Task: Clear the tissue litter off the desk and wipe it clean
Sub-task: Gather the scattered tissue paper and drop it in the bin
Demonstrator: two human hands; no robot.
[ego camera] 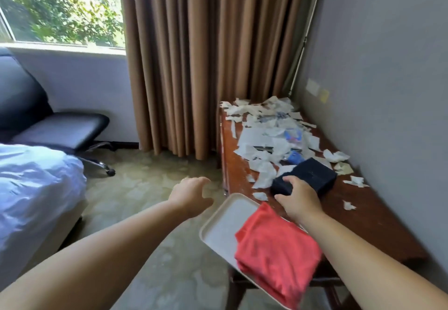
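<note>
Torn white tissue scraps [264,137] litter the far half of a reddish wooden desk [378,217] along the right wall. A black box [312,175] lies among the nearest scraps, and my right hand [299,199] grips its near corner. A cream tray [225,222] overhangs the desk's near left edge, with a folded red cloth [276,249] lying on it. My left hand [191,194] hovers over the floor left of the desk, fingers loosely curled, holding nothing.
Brown curtains [194,55] hang behind the desk's far end. A blue item [294,158] shows among the scraps. A black office chair [48,125] stands by the window, and a bed with white bedding [31,188] is at the left. Carpet lies between bed and desk.
</note>
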